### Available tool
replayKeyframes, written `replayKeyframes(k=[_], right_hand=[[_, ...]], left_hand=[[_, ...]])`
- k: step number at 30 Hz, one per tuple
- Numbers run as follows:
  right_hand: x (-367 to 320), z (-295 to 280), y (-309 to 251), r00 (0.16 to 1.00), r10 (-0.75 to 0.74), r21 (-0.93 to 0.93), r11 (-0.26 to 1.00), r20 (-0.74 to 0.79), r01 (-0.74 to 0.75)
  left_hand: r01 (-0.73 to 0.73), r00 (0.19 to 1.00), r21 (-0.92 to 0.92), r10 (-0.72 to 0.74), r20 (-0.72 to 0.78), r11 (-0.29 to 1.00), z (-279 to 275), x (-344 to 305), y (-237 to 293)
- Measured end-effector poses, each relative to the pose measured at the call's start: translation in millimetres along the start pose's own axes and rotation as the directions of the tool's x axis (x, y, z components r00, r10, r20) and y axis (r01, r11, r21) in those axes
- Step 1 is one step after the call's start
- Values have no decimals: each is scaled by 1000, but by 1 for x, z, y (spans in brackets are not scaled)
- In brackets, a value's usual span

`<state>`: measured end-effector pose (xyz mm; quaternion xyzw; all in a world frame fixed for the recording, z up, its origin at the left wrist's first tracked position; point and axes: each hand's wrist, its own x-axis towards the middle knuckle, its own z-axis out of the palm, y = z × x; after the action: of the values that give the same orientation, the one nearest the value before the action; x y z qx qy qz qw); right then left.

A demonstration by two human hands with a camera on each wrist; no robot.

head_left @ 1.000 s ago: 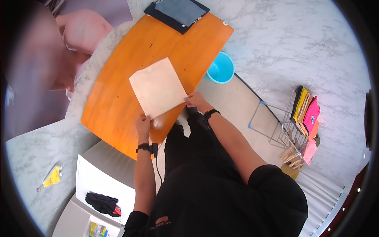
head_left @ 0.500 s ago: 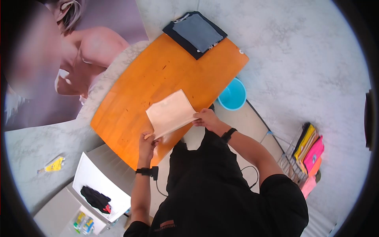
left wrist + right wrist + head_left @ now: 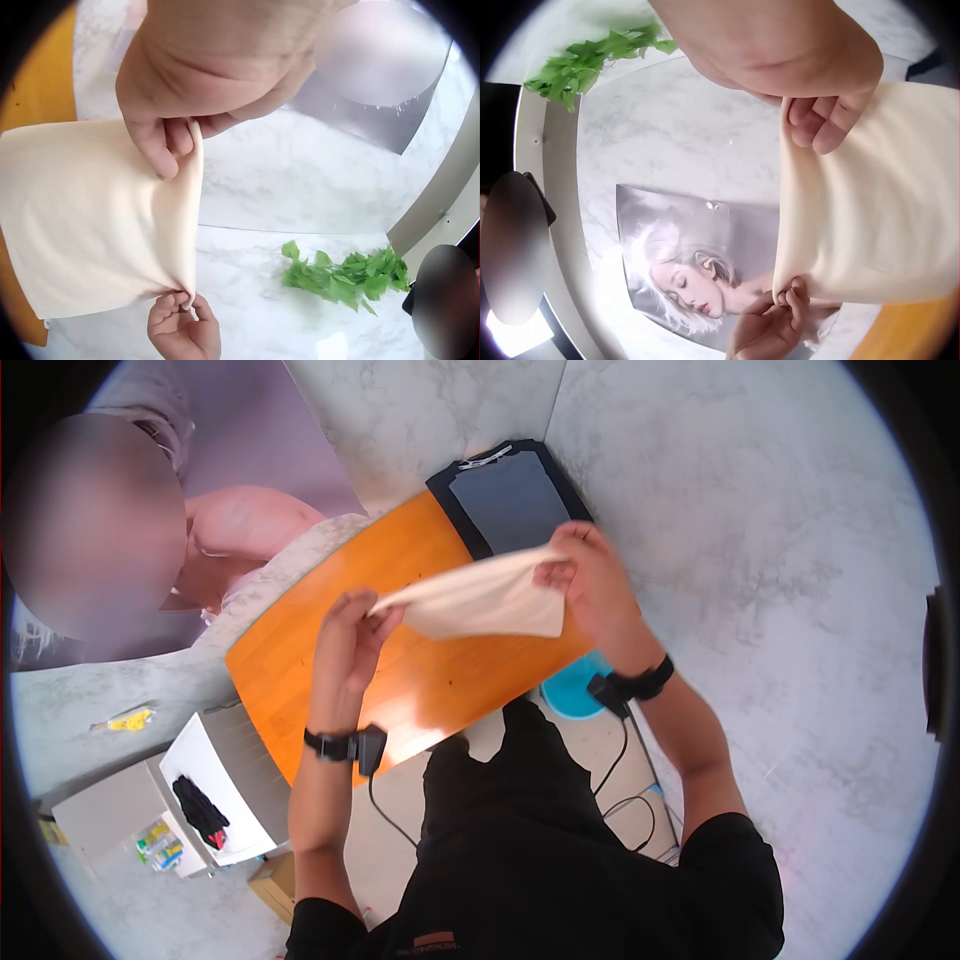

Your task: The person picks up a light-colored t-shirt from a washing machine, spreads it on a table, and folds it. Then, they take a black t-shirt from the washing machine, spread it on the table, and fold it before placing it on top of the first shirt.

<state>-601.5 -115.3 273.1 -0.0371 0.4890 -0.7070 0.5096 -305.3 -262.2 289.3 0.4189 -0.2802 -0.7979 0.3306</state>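
Observation:
A cream folded cloth [image 3: 490,600] hangs between the two hands, raised above the wooden table. At its left corner, the left hand [image 3: 350,640] pinches the upper edge between thumb and fingers. The right hand [image 3: 600,585] grips the same edge at the opposite corner. In the left wrist view the cloth [image 3: 90,217] drops smooth and flat, with small creases gathered where each hand pinches it. The right wrist view shows the cloth's edge [image 3: 784,210] stretched between both hands.
On the far end of the table [image 3: 330,630] lie dark and grey folded clothes [image 3: 510,495]. A blue bucket [image 3: 572,690] stands on the floor by the table's right edge. At the left is a white surface [image 3: 235,800] with a black cloth [image 3: 200,810]. Green leaves [image 3: 349,277] hang nearby.
The cloth lay on the table a second ago, held at its near corners. Both hands have lifted it up and away from the body, and it now hangs from them.

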Motion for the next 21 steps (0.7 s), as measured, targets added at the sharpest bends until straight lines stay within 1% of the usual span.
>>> replayKeyframes(k=[1, 3, 4, 5, 6, 7, 9, 10, 12, 13, 14, 15, 16, 18, 19, 20, 21], right_hand=[[20, -3, -19, 998, -65, -11, 998, 25, 65], [60, -6, -53, 992, -117, -43, 992, 42, 119], [82, -9, -68, 993, -110, -52, 992, 47, 113], [104, -11, -81, 982, -171, -70, 982, 80, 177], [121, -11, -92, 966, -232, -83, 967, 117, 242], [134, -10, -105, 966, -226, -87, 968, 123, 237], [153, -11, -124, 944, -301, -150, 936, 133, 319], [158, -17, -129, 947, -295, -151, 938, 130, 313], [166, -29, -135, 938, -302, -160, 931, 172, 329], [171, -37, -133, 941, -292, -163, 934, 170, 319], [176, -52, -125, 948, -278, -210, 929, 153, 306], [181, -66, -113, 954, -266, -255, 922, 136, 293], [186, -81, -99, 957, -258, -256, 924, 133, 284], [195, -120, -57, 981, -192, -455, 875, -15, 164], [205, -145, -30, 989, -140, -518, 850, -48, 95], [214, -168, -3, 992, -87, -577, 817, -89, 20], [223, -191, 24, 992, -76, -579, 816, -99, 4]], left_hand=[[-34, 999, -11, 34, 17, 999, 17, 16, -1], [-87, 993, -21, 89, 74, 996, 47, 53, 0], [-112, 987, -22, 114, 115, 993, 61, 73, 1], [-111, 988, -31, 113, 107, 993, 75, 93, 1], [-163, 980, -24, 165, 113, 986, 88, 111, 3], [-216, 969, -14, 217, 119, 976, 101, 120, 5], [-240, 962, -22, 241, 128, 970, 122, 126, 8], [-261, 954, -29, 263, 144, 965, 131, 130, 6], [-267, 953, -10, 266, 144, 964, 137, 131, -12], [-275, 951, 6, 271, 146, 961, 135, 131, -22], [-271, 954, 8, 267, 138, 963, 131, 133, -38], [-256, 962, 60, 248, 115, 965, 121, 138, -61], [-238, 969, 111, 228, 92, 965, 111, 145, -86], [-166, 986, 151, 165, 20, 975, 90, 155, -145], [-158, 987, 149, 158, 10, 976, 78, 164, -174], [-14, 994, 175, 32, -101, 984, 64, 171, -202], [131, 973, 188, -90, -210, 973, 51, 178, -229]])
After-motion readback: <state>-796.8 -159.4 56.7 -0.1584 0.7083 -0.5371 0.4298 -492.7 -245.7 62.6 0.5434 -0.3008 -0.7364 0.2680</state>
